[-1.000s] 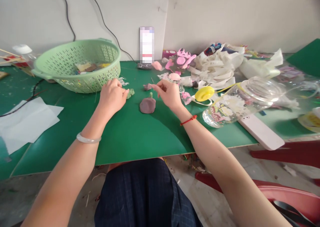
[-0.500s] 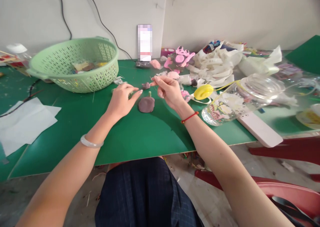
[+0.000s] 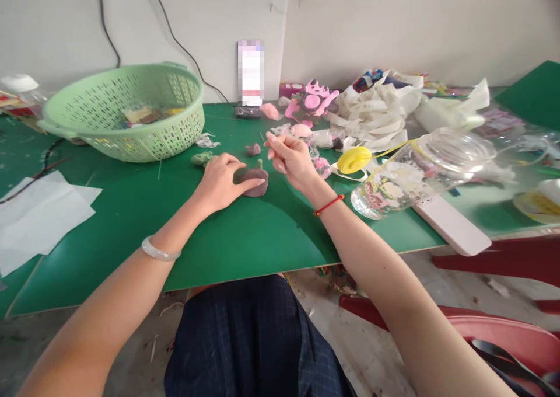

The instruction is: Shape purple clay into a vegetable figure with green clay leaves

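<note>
A dull purple lump of clay (image 3: 257, 188) with a small green stub on top lies on the green table (image 3: 262, 239). My left hand (image 3: 225, 181) is at its left side, thumb stretched over the front of the lump, fingers apart and holding nothing. Behind it lies a smaller purple piece (image 3: 252, 149). My right hand (image 3: 292, 156) is raised to the right of the small piece, thumb and index finger pinched on a thin thing too small to name. A green clay lump (image 3: 202, 159) rests just behind my left fingers.
A green basket (image 3: 131, 143) stands at the back left, with white sheets (image 3: 48, 210) in front. A phone (image 3: 251, 73) leans on the wall. To the right are a yellow roll (image 3: 354, 160), a clear jar (image 3: 394, 187), a pale flat case (image 3: 455, 226) and crumpled strips (image 3: 371, 114).
My left hand has moved right and toward me, its thumb now over the purple lump. My right hand has drawn slightly away from the small purple piece, still pinched.
</note>
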### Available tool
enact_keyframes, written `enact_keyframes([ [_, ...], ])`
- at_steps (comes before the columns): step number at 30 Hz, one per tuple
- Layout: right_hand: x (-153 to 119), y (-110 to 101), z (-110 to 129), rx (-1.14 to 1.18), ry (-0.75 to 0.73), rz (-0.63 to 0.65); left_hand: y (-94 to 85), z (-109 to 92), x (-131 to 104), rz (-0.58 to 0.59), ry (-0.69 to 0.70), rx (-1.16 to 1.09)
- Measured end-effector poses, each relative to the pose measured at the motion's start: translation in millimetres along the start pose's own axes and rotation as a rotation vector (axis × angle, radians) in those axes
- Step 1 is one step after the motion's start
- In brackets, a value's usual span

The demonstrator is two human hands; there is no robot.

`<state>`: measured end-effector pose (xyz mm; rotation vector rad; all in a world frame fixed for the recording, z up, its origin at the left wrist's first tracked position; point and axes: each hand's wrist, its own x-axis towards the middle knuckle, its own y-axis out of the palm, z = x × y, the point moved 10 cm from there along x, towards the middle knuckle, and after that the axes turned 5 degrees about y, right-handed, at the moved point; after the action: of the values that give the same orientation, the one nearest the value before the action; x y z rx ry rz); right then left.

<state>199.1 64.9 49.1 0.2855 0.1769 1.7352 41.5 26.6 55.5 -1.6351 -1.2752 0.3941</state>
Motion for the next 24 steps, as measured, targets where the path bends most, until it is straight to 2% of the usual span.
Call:
enact_keyframes([
  [8, -3, 0, 2, -0.024, 0.006, 0.0, 1.7, -4, 1, -0.004, -0.008, -0.081],
  [17, 2, -9, 7, -0.046, -0.034, -0.054, 11.3, 4, -1, -0.012, -0.161, -0.669],
  [24, 0, -9, 7, -0.068, 0.006, -0.085, 0.9, 14, 3, -0.107, -0.175, -0.74],
])
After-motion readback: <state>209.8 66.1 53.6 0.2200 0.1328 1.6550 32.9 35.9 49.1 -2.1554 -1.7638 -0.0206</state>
